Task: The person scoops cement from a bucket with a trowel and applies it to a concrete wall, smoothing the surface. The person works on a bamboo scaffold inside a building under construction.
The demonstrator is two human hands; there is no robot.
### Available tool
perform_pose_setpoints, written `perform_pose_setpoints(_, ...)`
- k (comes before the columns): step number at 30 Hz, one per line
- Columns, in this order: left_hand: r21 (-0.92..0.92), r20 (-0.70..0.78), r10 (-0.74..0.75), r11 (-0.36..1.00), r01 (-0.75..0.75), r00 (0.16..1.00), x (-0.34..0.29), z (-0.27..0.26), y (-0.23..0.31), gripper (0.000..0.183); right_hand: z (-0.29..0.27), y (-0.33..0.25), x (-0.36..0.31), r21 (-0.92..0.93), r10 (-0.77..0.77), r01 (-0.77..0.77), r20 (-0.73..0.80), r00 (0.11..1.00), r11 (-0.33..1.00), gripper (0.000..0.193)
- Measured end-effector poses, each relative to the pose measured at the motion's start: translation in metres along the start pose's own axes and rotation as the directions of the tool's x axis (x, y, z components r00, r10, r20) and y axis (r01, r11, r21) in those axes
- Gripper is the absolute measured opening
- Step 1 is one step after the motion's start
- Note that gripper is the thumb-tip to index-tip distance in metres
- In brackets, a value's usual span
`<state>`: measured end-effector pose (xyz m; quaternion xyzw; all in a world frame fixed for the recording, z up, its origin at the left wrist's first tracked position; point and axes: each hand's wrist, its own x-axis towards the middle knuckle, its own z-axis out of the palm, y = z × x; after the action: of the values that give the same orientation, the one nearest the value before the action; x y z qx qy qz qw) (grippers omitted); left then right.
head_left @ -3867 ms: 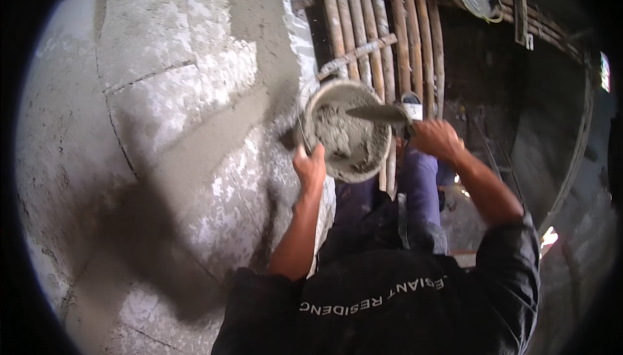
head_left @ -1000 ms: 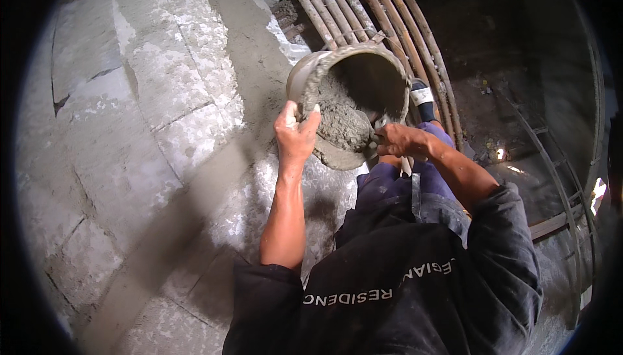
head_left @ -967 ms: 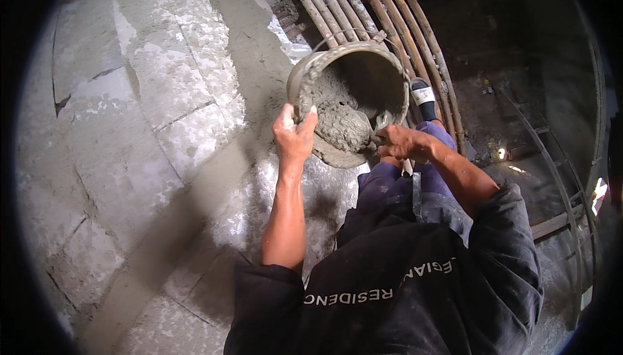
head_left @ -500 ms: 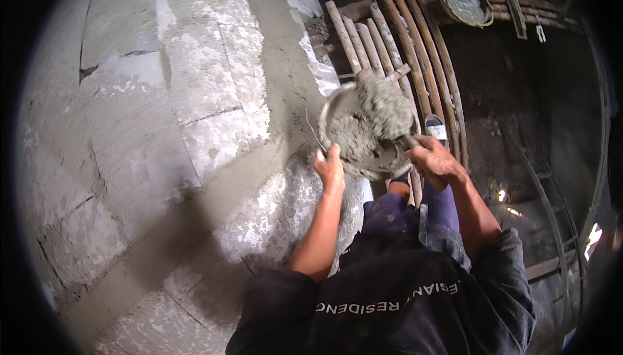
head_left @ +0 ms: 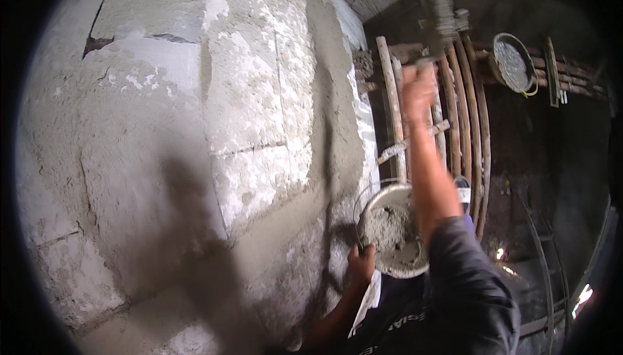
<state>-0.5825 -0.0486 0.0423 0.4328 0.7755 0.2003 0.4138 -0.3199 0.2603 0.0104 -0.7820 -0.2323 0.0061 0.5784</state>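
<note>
My left hand (head_left: 362, 263) grips the rim of a bucket (head_left: 383, 269) of grey mortar (head_left: 388, 230), held close against my body beside the wall. The bucket's thin wire handle arcs up on the wall side. Stretched far forward, my right hand (head_left: 418, 92) is closed round the handle of a trowel (head_left: 442, 11). The blade is smeared by motion, so I cannot make out how much mortar it carries. To the left rises a block wall (head_left: 143, 128), partly coated with a damp strip of mortar (head_left: 334, 115) near its far edge.
Wooden poles (head_left: 464, 108) form a platform under me, with gaps between them. A second bucket (head_left: 513, 63) stands on poles at the far right, next to a short board (head_left: 552, 73). A ladder (head_left: 546, 241) leans at the lower right.
My right hand has swung the mortar-loaded trowel up out of the bucket and far forward. The bucket is now nearer my body, still in my left hand. The view has shifted.
</note>
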Motion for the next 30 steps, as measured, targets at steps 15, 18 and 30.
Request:
perform_pose_setpoints(15, 0.02, -0.051, 0.159, 0.987, -0.158, 0.986, 0.028, 0.009, 0.058, 0.031, -0.304, 0.064, -0.065, -0.075, 0.124, 0.577, 0.991, -0.047, 0.814, 0.021)
perform_pose_setpoints(18, 0.105, 0.115, 0.183, 0.975, -0.195, 0.976, 0.03, 0.008, 0.09, 0.032, -0.277, 0.086, -0.056, -0.062, 0.206, 0.671, 0.969, -0.137, 0.739, 0.018)
perform_pose_setpoints(30, 0.085, 0.196, 0.415, 0.896, -0.436, 0.889, 0.007, 0.006, 0.194, 0.023, -0.292, -0.006, -0.034, -0.27, 0.294, 0.654, 0.953, 0.075, 0.707, 0.029)
